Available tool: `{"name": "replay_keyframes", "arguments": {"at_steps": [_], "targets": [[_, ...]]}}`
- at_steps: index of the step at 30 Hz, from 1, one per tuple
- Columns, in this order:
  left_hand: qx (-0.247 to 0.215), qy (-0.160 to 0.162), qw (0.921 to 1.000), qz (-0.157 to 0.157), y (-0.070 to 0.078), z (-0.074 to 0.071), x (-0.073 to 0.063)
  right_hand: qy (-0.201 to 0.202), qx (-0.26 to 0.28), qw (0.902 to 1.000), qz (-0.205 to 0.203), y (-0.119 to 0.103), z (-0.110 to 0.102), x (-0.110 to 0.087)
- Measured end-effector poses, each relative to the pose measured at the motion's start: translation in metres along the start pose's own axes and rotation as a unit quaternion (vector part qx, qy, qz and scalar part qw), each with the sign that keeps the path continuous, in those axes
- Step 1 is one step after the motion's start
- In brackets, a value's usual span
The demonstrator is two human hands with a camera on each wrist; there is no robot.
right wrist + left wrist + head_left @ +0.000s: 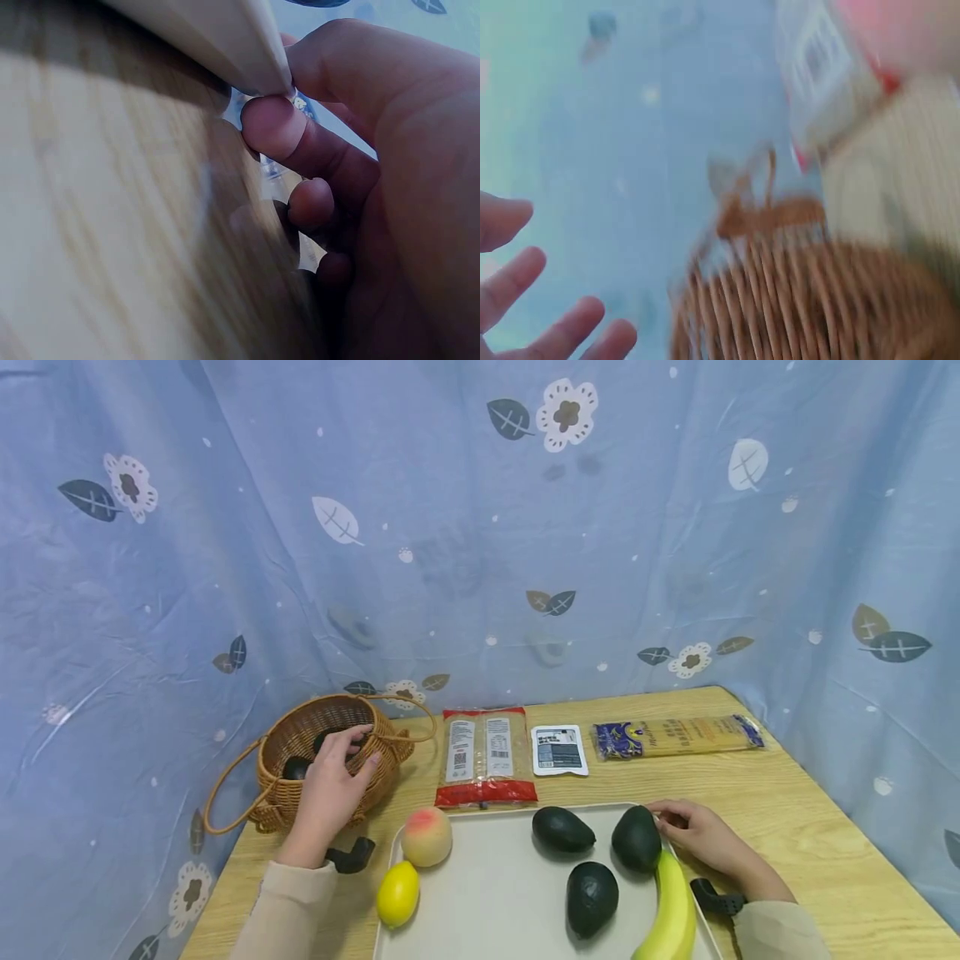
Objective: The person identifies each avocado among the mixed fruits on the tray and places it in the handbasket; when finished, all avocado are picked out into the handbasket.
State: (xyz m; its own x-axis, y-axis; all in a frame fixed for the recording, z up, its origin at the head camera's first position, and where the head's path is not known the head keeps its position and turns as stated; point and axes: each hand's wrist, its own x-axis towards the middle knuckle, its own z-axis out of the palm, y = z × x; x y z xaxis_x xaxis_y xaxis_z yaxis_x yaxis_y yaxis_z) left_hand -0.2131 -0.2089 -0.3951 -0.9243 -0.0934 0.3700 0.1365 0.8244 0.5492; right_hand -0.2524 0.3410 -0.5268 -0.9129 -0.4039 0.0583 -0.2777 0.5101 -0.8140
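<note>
My left hand (333, 785) is over the near side of a wicker basket (390, 768). Its fingers (566, 330) are spread apart with nothing between them. Dark avocados (297, 767) lie inside the basket, partly hidden by that hand. At the far right corner of a cream tray (495, 877), my right hand (705, 835) pinches the rim between thumb and forefinger. On the tray are three avocados (592, 897), a banana (672, 910), a peach (427, 837) and a lemon (398, 894).
Behind the tray lie a clear bag with red ends (486, 760), a small white packet (559, 750) and a long pack of noodles (678, 737). All rest on a wooden table (817, 835). A blue patterned curtain (480, 527) hangs behind and at both sides.
</note>
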Motion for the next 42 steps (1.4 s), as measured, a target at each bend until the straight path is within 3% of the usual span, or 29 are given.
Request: {"name": "replay_keyframes", "arguments": {"at_steps": [6, 11, 15, 20, 24, 31, 35, 42], "targets": [[-0.048, -0.045, 0.9963, 0.055, 0.049, 0.023, -0.019, -0.002, 0.005, 0.9998, 0.017, -0.001, 0.001, 0.001], [-0.084, -0.078, 0.9868, 0.114, 0.091, 0.044, -0.034, 0.003, 0.004, 0.9999, 0.011, -0.004, 0.000, 0.005], [-0.093, -0.090, 0.9763, 0.174, 0.115, 0.058, -0.039, 0.011, -0.004, 0.9999, -0.002, -0.008, -0.002, 0.008], [-0.089, -0.130, 0.9642, 0.214, 0.138, 0.074, -0.048, 0.016, -0.012, 0.9998, -0.002, -0.009, -0.004, 0.010], [-0.087, -0.162, 0.9539, 0.238, 0.149, 0.088, -0.058, 0.014, -0.005, 0.9999, -0.007, -0.008, -0.003, 0.010], [-0.072, -0.195, 0.9381, 0.277, 0.156, 0.109, -0.071, 0.007, 0.008, 0.9999, -0.004, -0.006, -0.002, 0.007], [-0.031, -0.224, 0.9285, 0.295, 0.159, 0.117, -0.075, 0.011, 0.012, 0.9999, 0.005, -0.006, -0.002, 0.006], [0.058, -0.299, 0.9015, 0.308, 0.163, 0.133, -0.085, 0.010, 0.021, 0.9997, 0.004, -0.001, 0.000, 0.003]]}}
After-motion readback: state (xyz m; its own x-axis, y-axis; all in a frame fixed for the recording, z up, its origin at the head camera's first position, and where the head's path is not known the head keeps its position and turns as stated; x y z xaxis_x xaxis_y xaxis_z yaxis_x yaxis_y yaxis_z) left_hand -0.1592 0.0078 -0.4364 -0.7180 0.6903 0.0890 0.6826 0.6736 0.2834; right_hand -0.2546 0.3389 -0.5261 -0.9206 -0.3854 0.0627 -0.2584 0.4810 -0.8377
